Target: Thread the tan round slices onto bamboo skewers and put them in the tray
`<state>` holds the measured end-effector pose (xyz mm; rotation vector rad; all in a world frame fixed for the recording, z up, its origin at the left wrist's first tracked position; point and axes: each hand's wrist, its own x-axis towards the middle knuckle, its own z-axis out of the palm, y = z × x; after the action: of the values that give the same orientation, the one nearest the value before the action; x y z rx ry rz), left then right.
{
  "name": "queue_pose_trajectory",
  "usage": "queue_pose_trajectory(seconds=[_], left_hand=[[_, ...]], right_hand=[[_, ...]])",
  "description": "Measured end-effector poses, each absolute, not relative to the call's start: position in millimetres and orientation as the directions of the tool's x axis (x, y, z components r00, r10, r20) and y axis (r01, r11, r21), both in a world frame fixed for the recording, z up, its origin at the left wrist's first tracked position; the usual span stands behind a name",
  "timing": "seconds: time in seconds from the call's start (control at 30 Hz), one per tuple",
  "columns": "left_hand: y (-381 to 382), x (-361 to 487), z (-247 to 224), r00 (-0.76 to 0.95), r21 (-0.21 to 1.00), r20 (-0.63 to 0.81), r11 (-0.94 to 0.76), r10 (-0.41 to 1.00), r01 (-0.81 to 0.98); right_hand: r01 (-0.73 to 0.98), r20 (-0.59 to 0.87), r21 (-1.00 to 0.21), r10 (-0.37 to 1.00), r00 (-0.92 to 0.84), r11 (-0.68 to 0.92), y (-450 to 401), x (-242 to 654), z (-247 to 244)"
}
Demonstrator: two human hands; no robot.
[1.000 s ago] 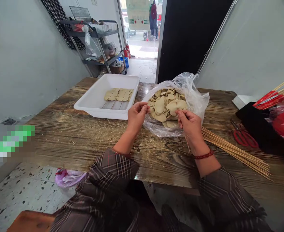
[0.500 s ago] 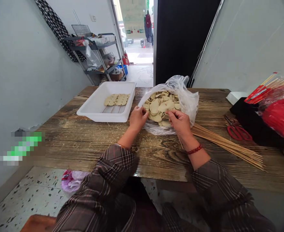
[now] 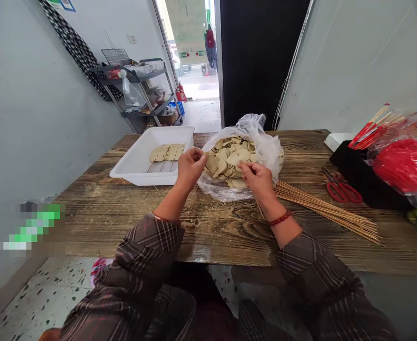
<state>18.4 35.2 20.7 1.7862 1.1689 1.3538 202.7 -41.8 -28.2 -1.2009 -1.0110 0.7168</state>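
Wide tabletop (image 3: 133,210) between bag (image 3: 270,154) and near edge (image 3: 226,262), right fingers (image 3: 250,168) pinched on a slice (image 3: 237,157), grip of left fingers (image 3: 196,153) unclear

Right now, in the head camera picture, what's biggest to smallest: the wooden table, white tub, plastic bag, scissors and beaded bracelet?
1. Wooden table
2. White tub and plastic bag: too alike to rank
3. Scissors
4. Beaded bracelet

"What place is this?"
"Probably a food-preparation room: bagged slices (image 3: 237,156) and skewers (image 3: 327,211) by the right hand (image 3: 258,179), a stocked cart (image 3: 149,76) beyond the left hand (image 3: 190,166), a street doorway (image 3: 199,90) farther ahead."
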Motion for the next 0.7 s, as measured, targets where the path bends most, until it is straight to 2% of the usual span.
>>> queue_pose_trajectory(seconds=[0.07, 0.17, 0.23, 0.3, 0.37, 0.7], left_hand=[[41, 20, 32, 0.025, 0.864, 0.461, -0.455, 0.887, 0.217], [47, 31, 34, -0.046, 0.765, 0.606, -0.567, 0.794, 0.304], [48, 39, 21, 0.045, 0.678, 0.657, -0.615, 0.753, 0.402], [47, 46, 4, 0.275, 0.598, 0.592, -0.642, 0.757, 0.48], [44, 49, -12, 0.399, 0.554, 0.537, -0.667, 0.743, 0.498], [44, 43, -18, 0.359, 0.688, 0.435, -0.562, 0.826, 0.459]], right_hand=[[0.043, 0.24, -0.969, 0.873, 0.424, 0.245, -43, 202, -26], [0.015, 0.225, -0.969, 0.851, 0.475, 0.248, -44, 202, -23], [0.017, 0.227, -0.968, 0.838, 0.496, 0.252, -45, 202, -21], [0.029, 0.235, -0.967, 0.833, 0.5, 0.255, -44, 203, -21], [0.046, 0.244, -0.966, 0.836, 0.492, 0.255, -44, 204, -22], [0.068, 0.244, -0.968, 0.849, 0.469, 0.24, -41, 206, -27]])
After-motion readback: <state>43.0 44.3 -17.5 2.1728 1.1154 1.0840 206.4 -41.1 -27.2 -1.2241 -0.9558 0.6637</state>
